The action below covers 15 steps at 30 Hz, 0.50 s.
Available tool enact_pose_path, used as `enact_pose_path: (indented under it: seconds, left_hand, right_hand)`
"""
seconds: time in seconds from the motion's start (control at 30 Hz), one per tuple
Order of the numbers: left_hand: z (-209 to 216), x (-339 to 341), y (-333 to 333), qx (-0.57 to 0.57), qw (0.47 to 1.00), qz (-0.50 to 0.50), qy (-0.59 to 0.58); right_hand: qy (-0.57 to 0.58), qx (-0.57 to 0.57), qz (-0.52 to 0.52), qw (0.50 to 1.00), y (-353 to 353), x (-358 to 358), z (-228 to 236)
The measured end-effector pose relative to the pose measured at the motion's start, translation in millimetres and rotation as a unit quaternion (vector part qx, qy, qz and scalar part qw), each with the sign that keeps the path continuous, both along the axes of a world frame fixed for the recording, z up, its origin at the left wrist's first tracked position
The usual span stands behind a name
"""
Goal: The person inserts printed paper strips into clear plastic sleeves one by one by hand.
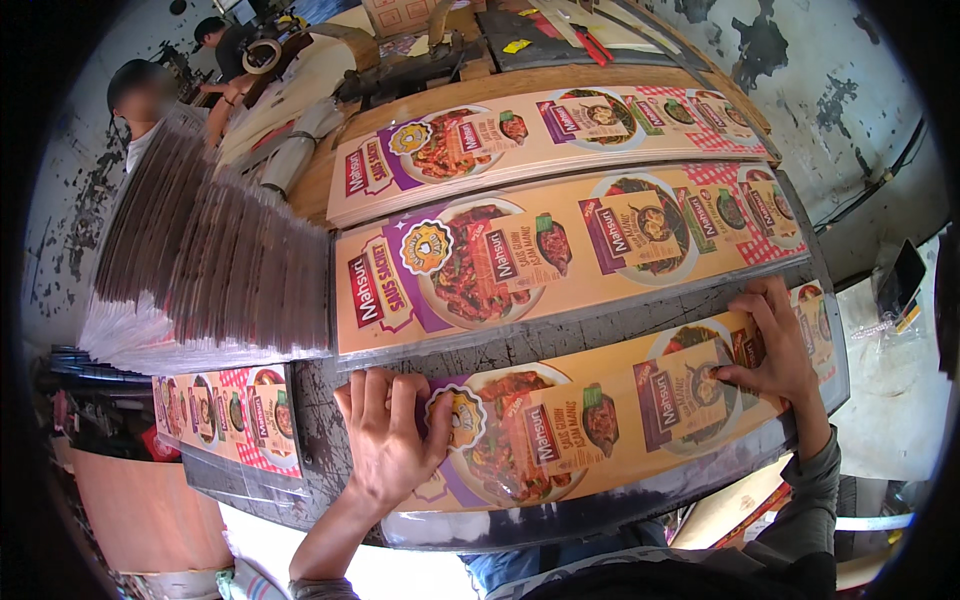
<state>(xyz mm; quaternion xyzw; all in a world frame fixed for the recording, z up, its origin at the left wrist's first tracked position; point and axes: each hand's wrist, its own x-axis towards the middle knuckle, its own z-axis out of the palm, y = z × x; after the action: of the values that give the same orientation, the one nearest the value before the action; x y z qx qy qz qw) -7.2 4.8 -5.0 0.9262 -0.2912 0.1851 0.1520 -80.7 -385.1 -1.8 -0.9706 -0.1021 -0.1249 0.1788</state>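
Dark clothing (650, 580), left hand (388, 435) and right hand (778, 345) on printed strip (620, 415)

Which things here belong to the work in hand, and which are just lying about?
Apparently in the work:
near printed sheet, under the left hand and right hand
printed sheets beyond it
tall stack, left

Apparently lying about:
red-handled tool
ring-shaped roll
yellow scrap

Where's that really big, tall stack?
The tall stack is on the left side of the head view, beside the left ends of the long printed cards, farther away than the person's left hand.
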Motion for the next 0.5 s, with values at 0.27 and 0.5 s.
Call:
enact_pose_path:
  seconds: [0.27, 0.5]
  left_hand:
    - [-2.3, 0.2, 1.5, 0.000, 1.000, -0.002, -0.005]
    - [-6.2, 2.0, 1.7, -0.015, 0.998, -0.021, -0.052]
  right_hand:
    - [-0.012, -0.003, 0.009, 1.000, -0.1, -1.3, -2.1]
    - [-0.009, -0.002, 0.014, 1.000, -0.5, -3.5, -4.0]
